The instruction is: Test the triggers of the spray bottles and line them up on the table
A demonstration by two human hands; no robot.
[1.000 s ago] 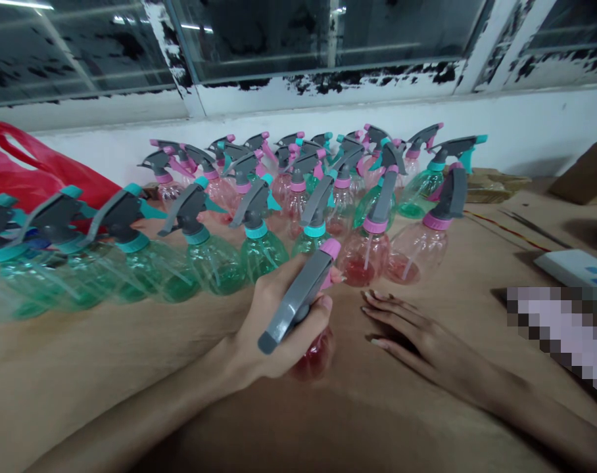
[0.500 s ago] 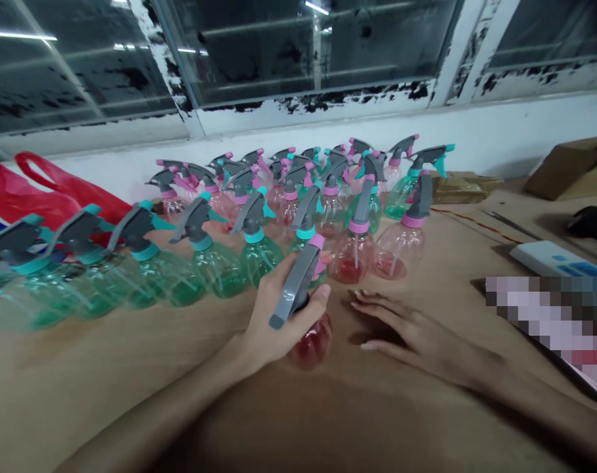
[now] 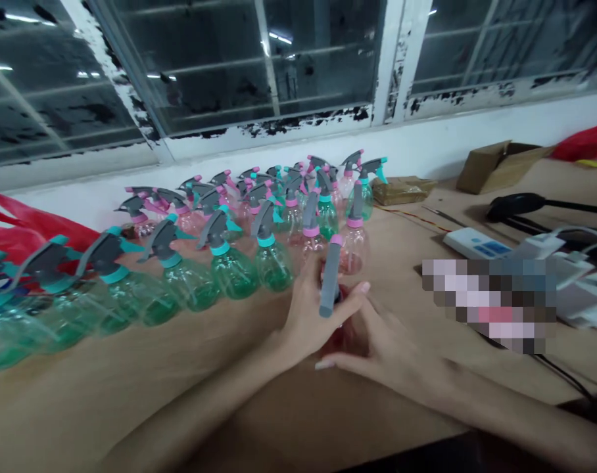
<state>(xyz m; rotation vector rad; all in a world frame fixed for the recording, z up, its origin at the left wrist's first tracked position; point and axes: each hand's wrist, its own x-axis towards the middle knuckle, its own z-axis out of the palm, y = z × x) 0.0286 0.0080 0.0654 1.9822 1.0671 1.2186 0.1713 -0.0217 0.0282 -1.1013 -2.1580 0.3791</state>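
A pink spray bottle (image 3: pixel 331 279) with a grey trigger head stands in front of me, and both my hands are on it. My left hand (image 3: pixel 308 318) is closed around its neck, just under the head. Around the lower body curls my right hand (image 3: pixel 392 348), thumb on the near side; its other fingers are partly hidden behind the bottle. Most of the bottle's body is covered by my hands. Two pink-collared spray bottles (image 3: pixel 355 240) stand just beyond. To the left runs a row of green spray bottles (image 3: pixel 234 269) with turquoise collars, some liquid inside.
More pink and green spray bottles (image 3: pixel 252 200) crowd toward the wall. A red plastic bag (image 3: pixel 37 226) lies at left. On the right are a flat cardboard box (image 3: pixel 402 190), an open carton (image 3: pixel 496 164), a white device (image 3: pixel 476 244), black straps, cables and a blurred-out flat item (image 3: pixel 490 305).
My right hand has moved from the tabletop onto the pink spray bottle. My left hand still grips its neck, and the bottle's head has turned more upright. The view has swung right.
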